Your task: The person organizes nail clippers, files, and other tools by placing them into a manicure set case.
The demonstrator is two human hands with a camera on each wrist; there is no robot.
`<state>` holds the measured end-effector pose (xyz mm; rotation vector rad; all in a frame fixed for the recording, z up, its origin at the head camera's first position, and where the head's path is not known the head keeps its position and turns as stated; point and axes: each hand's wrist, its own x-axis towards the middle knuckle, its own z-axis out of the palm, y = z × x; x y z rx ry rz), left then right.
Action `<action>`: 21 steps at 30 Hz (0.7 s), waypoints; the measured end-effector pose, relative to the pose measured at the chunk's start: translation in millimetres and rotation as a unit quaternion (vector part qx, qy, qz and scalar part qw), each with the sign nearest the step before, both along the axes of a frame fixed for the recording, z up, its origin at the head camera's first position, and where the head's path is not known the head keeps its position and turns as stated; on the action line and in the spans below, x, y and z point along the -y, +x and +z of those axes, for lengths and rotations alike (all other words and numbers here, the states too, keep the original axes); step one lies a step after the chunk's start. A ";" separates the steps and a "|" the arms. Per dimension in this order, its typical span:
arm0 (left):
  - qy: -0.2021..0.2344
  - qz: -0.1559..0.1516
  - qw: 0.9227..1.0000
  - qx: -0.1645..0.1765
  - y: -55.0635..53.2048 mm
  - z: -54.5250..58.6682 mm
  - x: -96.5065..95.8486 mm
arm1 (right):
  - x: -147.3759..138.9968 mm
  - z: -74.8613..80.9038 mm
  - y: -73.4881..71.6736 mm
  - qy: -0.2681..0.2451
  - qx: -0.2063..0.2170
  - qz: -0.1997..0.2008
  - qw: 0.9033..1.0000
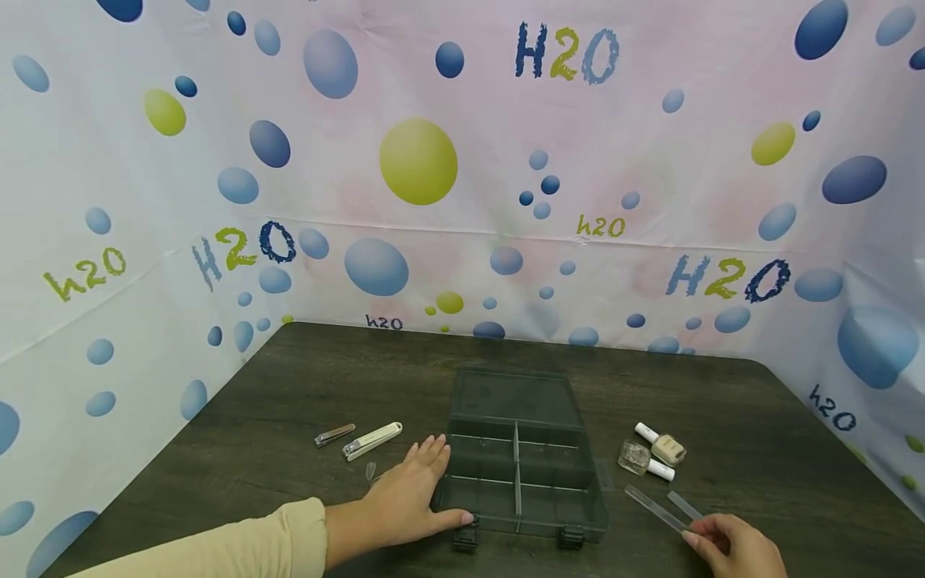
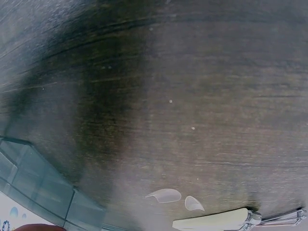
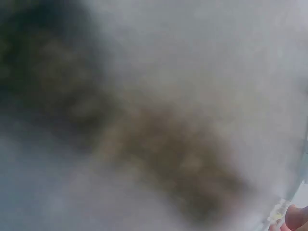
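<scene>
A dark translucent organizer box (image 1: pixel 517 499) with four-sided compartments stands with its lid (image 1: pixel 515 397) raised at the back. My left hand (image 1: pixel 406 498) rests along the box's left side, fingers extended, thumb by the left front latch (image 1: pixel 466 531). At the front right, my right hand (image 1: pixel 737 547) pinches the near end of a flat translucent strip (image 1: pixel 654 507). A second strip (image 1: pixel 683 504) lies just beside it, its near end hidden by the fingers. The right wrist view is mostly blurred, with fingertips (image 3: pixel 294 217) in its lower right corner.
Left of the box lie a cream nail clipper (image 1: pixel 372 441), a smaller clipper (image 1: pixel 335 435) and small clear nail-shaped pieces (image 2: pixel 166 195). Two nail polish bottles, one cream (image 1: pixel 668 449) and one clear (image 1: pixel 636 458), lie to its right. A printed curtain (image 1: pixel 491 104) borders the dark table (image 1: pixel 383 361).
</scene>
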<state>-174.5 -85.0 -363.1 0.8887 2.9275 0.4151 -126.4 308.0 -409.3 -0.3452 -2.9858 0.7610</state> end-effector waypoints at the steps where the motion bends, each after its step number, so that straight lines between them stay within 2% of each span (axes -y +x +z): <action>1: 0.000 0.001 1.000 0.001 0.2 0.2 -0.2 | 1.6 3.1 -0.8 0.000 -0.003 0.001 1.000; 9: -0.001 0.007 1.000 0.008 0.8 0.2 -1.4 | 20.3 28.6 -4.3 -0.023 -0.036 0.021 0.999; 12: -0.002 0.008 1.000 0.007 0.8 0.0 -1.8 | 28.3 34.6 -5.1 -0.022 -0.076 0.043 0.996; 15: -0.003 0.009 1.000 0.006 0.6 -0.1 -2.0 | 36.6 37.0 -7.9 -0.017 -0.156 0.076 0.985; 19: -0.006 0.007 1.000 0.005 -0.1 -0.2 -1.9 | 48.5 38.7 -14.8 -0.018 -0.260 0.128 0.957; 21: -0.007 0.005 1.000 0.004 -0.5 -0.2 -1.9 | 53.7 40.3 -18.3 -0.025 -0.280 0.156 0.947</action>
